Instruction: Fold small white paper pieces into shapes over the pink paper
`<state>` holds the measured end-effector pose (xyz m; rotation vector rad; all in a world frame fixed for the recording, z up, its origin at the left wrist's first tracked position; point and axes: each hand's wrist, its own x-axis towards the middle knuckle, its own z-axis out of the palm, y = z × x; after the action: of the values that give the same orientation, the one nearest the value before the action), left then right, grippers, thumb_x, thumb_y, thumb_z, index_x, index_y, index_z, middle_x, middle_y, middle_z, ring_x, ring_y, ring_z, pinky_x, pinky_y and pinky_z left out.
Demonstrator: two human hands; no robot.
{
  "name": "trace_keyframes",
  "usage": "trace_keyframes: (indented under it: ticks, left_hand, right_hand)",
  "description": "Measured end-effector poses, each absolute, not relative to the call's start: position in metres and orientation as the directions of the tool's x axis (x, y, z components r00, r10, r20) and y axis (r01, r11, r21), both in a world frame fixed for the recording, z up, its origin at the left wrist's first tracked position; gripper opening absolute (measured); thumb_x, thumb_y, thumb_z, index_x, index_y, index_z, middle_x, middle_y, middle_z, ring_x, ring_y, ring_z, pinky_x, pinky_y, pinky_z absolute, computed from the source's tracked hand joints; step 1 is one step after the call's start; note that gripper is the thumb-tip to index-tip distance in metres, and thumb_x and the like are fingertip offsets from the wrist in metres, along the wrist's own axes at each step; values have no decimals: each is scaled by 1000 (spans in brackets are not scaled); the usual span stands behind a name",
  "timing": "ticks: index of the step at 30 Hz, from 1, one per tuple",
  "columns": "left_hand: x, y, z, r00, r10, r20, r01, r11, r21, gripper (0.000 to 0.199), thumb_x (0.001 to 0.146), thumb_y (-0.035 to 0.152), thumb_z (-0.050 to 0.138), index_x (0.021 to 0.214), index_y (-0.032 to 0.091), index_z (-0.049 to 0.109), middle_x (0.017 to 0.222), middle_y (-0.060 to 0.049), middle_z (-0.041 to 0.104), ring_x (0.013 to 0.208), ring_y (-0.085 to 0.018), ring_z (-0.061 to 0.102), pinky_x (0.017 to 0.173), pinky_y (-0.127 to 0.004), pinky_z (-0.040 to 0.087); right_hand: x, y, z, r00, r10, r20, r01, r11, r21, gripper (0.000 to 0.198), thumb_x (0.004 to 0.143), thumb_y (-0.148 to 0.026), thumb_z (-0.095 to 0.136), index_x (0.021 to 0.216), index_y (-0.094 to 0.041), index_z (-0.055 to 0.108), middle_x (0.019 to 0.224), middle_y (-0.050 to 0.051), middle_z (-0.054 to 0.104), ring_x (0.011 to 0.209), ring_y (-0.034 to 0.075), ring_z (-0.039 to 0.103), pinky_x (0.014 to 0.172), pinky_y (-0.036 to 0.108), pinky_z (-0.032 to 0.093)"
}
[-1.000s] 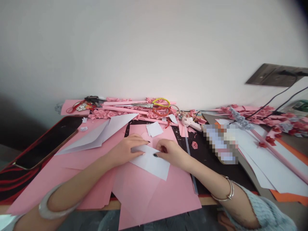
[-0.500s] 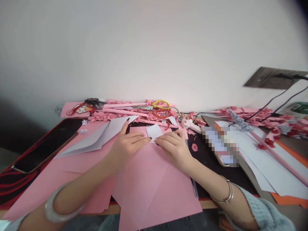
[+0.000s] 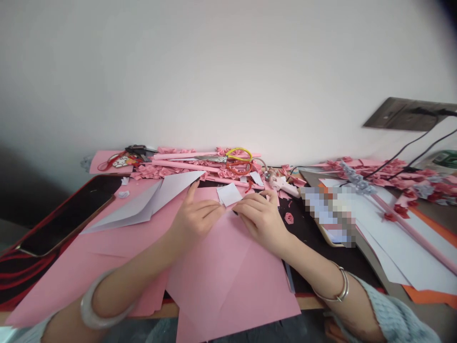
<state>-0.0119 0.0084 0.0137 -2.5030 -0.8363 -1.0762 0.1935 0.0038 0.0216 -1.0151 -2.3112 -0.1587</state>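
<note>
Over a large pink paper sheet [image 3: 235,281], my left hand [image 3: 198,216] and my right hand [image 3: 262,216] face each other, fingertips a short distance apart. The fingers of both are pinched around a small white piece of paper [image 3: 229,208], of which only a pale sliver shows; the rest is hidden by the fingers. My left thumb sticks up apart from the other fingers. Just behind the fingertips lie small white paper squares [image 3: 230,194], slightly fanned. To the left of my left hand rests a folded white sheet [image 3: 143,205].
Along the wall are pink paper flowers [image 3: 150,170], scissors [image 3: 239,155] and a pale pink glue gun [image 3: 283,185]. A dark phone [image 3: 67,216] lies left, another phone [image 3: 330,219] right. White sheets [image 3: 400,238] and a pink stem [image 3: 414,231] lie far right.
My left thumb has tilted to the right, and the fingertips of my two hands have drawn slightly apart. The paper squares behind them now show more fully.
</note>
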Motion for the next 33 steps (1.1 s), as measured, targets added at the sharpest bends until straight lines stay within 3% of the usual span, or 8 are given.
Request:
trace_keyframes:
  ticks: [6,10,14,17,20,23,25,33]
  left_hand:
    - [-29,18,19,512,415,752,662,-749,-37,26,85,6,40,85,20,62,77,1,71,75,-12,67,110,-53,17]
    - [-35,19,21,484,438,758,686,-727,-18,23,86,9,43,87,21,63,81,0,71,79,-15,67,110,-55,15]
    - [-26,13,19,515,404,756,637,-770,-22,24,87,9,42,92,20,62,83,1,71,80,-13,67,111,-52,13]
    - [-18,7,16,553,368,747,586,-810,-35,23,87,8,43,97,20,60,87,0,71,83,-12,66,112,-52,9]
    - [-13,2,15,584,393,710,578,-816,-24,22,87,9,44,100,20,58,91,1,70,88,-13,64,112,-52,7]
    - [-12,2,14,574,441,690,598,-801,14,22,87,8,43,97,19,59,92,1,70,87,-13,64,112,-50,9]
    - [-13,4,14,548,410,729,589,-808,13,21,86,7,44,91,19,60,84,2,71,78,-12,66,112,-52,11]
    - [-32,22,13,479,455,750,661,-750,33,21,85,11,45,85,22,63,76,2,71,70,-12,66,110,-52,20]
  right_hand:
    - [220,20,23,-377,713,591,797,575,-186,17,86,-13,47,84,-21,62,85,1,69,86,17,59,83,36,24]
    - [229,24,30,-216,743,633,860,452,-237,17,86,-15,46,88,-20,63,85,5,68,82,20,60,76,35,32]
    - [215,14,32,-470,648,600,713,679,-175,28,84,-27,55,111,-21,57,109,7,64,105,23,53,88,38,32]
    - [202,7,26,-600,588,542,653,752,-93,19,88,-18,47,100,-20,61,90,4,68,88,17,58,87,36,31]
    - [196,4,21,-626,575,527,652,756,-51,23,90,-12,40,92,-18,63,75,3,67,71,14,57,84,35,32]
    - [198,4,18,-637,553,537,649,760,-13,25,90,-11,38,89,-16,62,71,4,65,68,14,55,82,34,33]
    - [200,6,18,-641,543,542,644,765,-7,26,89,-9,37,88,-15,62,70,4,64,67,14,54,81,33,34]
    - [215,17,18,-564,571,596,677,733,-62,24,88,-11,39,85,-17,62,64,3,61,63,14,53,76,32,38]
